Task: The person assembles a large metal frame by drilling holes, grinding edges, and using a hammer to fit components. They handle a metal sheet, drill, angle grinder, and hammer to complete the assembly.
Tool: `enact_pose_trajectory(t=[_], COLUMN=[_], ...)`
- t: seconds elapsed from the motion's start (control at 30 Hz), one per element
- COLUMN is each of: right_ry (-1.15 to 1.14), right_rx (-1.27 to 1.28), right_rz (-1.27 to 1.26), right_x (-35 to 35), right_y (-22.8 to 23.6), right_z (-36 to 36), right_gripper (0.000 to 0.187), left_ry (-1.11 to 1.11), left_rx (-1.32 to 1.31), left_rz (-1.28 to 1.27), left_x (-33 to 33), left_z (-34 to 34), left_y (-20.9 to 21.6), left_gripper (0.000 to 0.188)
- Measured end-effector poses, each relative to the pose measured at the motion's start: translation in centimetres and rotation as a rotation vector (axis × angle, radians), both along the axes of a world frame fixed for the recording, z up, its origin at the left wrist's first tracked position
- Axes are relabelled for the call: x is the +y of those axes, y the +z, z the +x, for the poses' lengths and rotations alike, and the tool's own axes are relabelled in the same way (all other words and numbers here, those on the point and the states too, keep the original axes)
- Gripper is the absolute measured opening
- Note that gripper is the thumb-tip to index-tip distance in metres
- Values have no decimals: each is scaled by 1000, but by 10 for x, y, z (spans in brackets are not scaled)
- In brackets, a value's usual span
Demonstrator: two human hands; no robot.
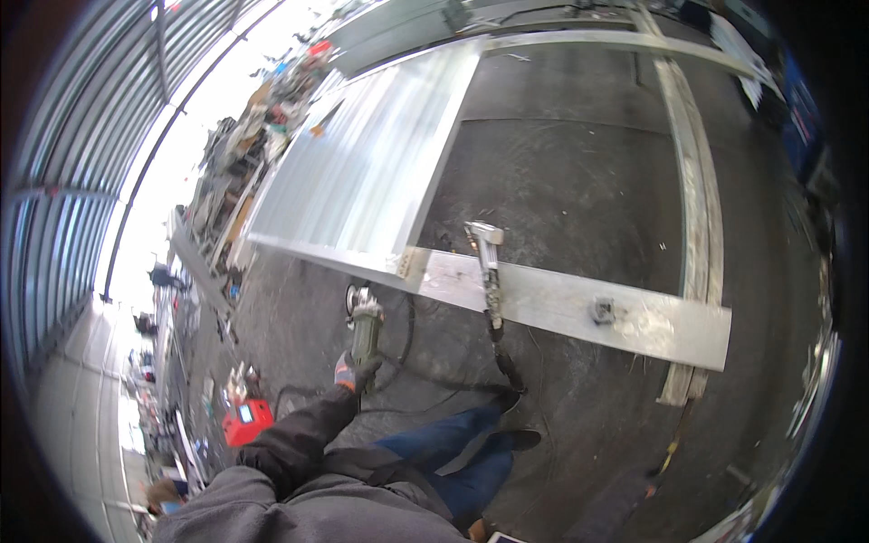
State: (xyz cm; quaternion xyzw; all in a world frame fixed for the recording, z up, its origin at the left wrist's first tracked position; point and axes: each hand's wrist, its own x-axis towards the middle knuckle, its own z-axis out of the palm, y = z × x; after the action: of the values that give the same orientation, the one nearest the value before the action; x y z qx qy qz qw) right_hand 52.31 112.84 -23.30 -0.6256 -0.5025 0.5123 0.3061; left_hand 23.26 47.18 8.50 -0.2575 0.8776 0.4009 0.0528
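At the far left of the frame a corrugated metal wall (68, 181) curves with the rim; next to it, from the upper middle-left downward, runs a jumbled heap of scrap (249, 149); at the lower left a red machine (246, 423) with a small lit screen sits on the dark floor (561, 172); just right of it, the left forearm in a dark sleeve reaches up from the lower edge; the gloved left hand (347, 372), left of centre, is closed around the lower end of a green angle grinder (366, 337), whose disc end points up and to the left, near the lower edge of a large ribbed metal panel (362, 154); that panel, pale and shiny, slants across the upper left-centre of the frame; a dark hose (453, 385) loops over the floor right of the grinder; in the lower middle are the person's legs in blue trousers (471, 452); at the centre a torch-like tool (491, 281) with a silver head lies across a flat metal plate (543, 291); farther right on the plate stands a small dark block (603, 311); a long pale beam (692, 181) runs down the right side to the plate's right part; at the lower right the right hand (653, 481) is blurred beside a thin yellow item (670, 450); whether it pinches that item or is spread, I cannot tell.
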Motion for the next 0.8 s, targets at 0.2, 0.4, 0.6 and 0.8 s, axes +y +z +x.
enact_pose_trajectory(t=[0.2, 0.4, 0.6, 0.8], right_ry=[150, 229, 282, 725], right_rx=[-268, -476, -649, -1013], right_rz=[13, 57, 152, 656], right_x=[-9, -24, -31, 30], right_y=[85, 214, 321, 424], right_z=[27, 31, 9, -27], right_gripper=[23, 20, 17, 14], left_ry=[70, 133, 168, 190], left_rx=[276, 177, -44, 156], left_rz=[-193, -225, -109, 222], left_x=[-60, -70, -53, -56], left_z=[-102, -257, -320, -306], left_y=[-75, -133, -142, -200], left_gripper=[60, 65, 69, 94])
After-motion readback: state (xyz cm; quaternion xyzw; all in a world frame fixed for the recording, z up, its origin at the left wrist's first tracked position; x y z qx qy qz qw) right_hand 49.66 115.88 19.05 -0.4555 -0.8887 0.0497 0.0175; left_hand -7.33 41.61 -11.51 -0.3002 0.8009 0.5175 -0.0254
